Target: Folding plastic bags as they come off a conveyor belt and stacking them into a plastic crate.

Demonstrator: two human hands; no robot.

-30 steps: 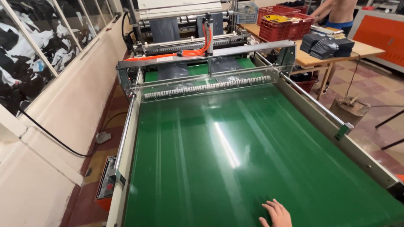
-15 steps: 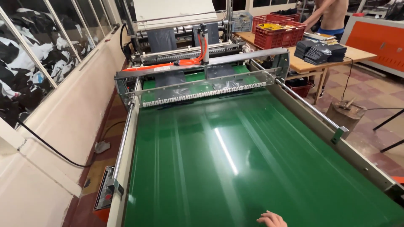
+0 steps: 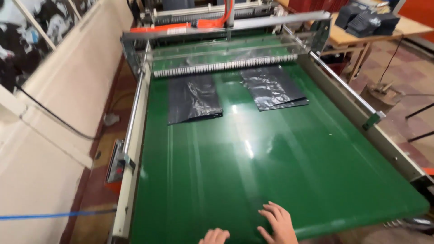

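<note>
My right hand [image 3: 278, 222] lies flat on the near end of a wide green conveyor belt [image 3: 271, 158], fingers spread, holding nothing. Only the fingertips of my left hand [image 3: 215, 236] show at the bottom edge, resting on the belt. Two stacks of black plastic bags lie at the far end of the belt, just in front of the machine's toothed bar [image 3: 226, 67]: the left stack [image 3: 193, 98] and the right stack [image 3: 271, 87]. Both stacks are well away from my hands.
Metal side rails [image 3: 361, 113] run along both belt edges. A cream wall [image 3: 58, 113] with a black cable is close on the left. A wooden table [image 3: 375, 31] with dark stacked bags stands at the back right, and a blue cord [image 3: 54, 215] crosses at lower left.
Two stacks of black bags have come out onto the belt. The camera has tilted down and closer; my right hand sits further onto the belt, and my left fingertips have come into view.
</note>
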